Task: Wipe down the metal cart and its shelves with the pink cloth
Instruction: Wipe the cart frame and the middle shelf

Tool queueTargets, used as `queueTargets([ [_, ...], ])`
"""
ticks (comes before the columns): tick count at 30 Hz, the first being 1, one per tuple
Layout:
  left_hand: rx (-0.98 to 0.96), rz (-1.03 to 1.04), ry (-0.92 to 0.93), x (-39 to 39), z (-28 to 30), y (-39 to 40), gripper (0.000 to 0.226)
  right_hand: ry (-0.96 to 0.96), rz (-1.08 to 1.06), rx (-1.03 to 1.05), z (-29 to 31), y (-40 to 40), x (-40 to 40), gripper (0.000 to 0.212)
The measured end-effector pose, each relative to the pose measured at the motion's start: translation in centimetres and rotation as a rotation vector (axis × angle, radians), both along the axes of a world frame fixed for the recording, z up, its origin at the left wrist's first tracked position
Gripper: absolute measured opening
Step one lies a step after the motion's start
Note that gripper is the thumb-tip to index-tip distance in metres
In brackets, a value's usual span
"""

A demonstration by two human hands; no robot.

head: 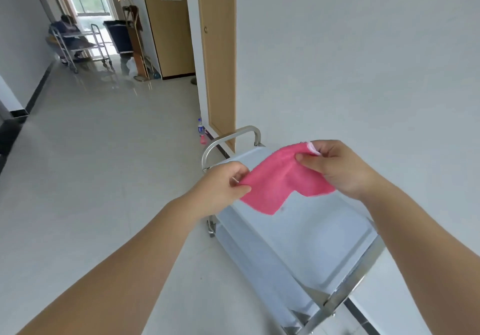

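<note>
A pink cloth (pixel 281 182) hangs stretched in the air between my two hands, above the top shelf of the metal cart (pixel 311 243). My left hand (pixel 223 186) pinches its left corner. My right hand (pixel 337 168) pinches the upper right corner, where a white tag shows. The cloth's lower edge droops toward the shelf without clearly touching it. The cart stands against the white wall, its curved handle (pixel 233 137) at the far end and a lower shelf partly visible under the top one.
A plastic bottle (pixel 200 128) and a small pink item stand on the floor by the wooden door frame (pixel 220 74). Down the corridor are a second metal cart (pixel 80 46), a seated person (pixel 65 30) and a dark bin (pixel 119 35). Glossy tiled floor lies to the left.
</note>
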State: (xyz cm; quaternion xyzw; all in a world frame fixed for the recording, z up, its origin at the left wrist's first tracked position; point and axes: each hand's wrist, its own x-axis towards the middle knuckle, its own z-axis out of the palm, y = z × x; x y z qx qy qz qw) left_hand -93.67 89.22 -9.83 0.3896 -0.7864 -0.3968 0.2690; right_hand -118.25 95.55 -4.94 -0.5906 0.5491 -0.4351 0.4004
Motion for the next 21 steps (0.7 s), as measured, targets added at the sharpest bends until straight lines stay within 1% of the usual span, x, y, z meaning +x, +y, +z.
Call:
queueTargets([
  [3,-0.021,0.042,0.058,-0.6,-0.2,-3.1,0.017,-0.049,-0.088,0.049,-1.2,-1.3,-1.0,0.012],
  [7,0.004,0.151,0.195,-1.9,0.1,-6.4,0.019,-0.174,-0.188,0.069,-2.6,-3.7,-1.7,0.014],
  [10,-0.007,0.183,0.164,-2.4,0.7,-8.5,0.022,-0.204,-0.277,0.017,-2.9,-5.0,-1.6,0.014],
  [13,-0.002,0.107,0.065,-2.3,1.5,-10.6,0.020,-0.192,-0.353,-0.035,-2.4,-5.8,-1.3,0.012],
  [17,0.033,-0.075,0.110,-3.1,2.3,-12.9,0.003,-0.131,-0.434,-0.045,-1.2,-6.0,-1.5,0.011],
  [21,0.027,-0.248,0.113,-4.0,2.2,-16.4,0.005,-0.029,-0.590,-0.052,-1.5,-5.7,-1.2,0.006],
])
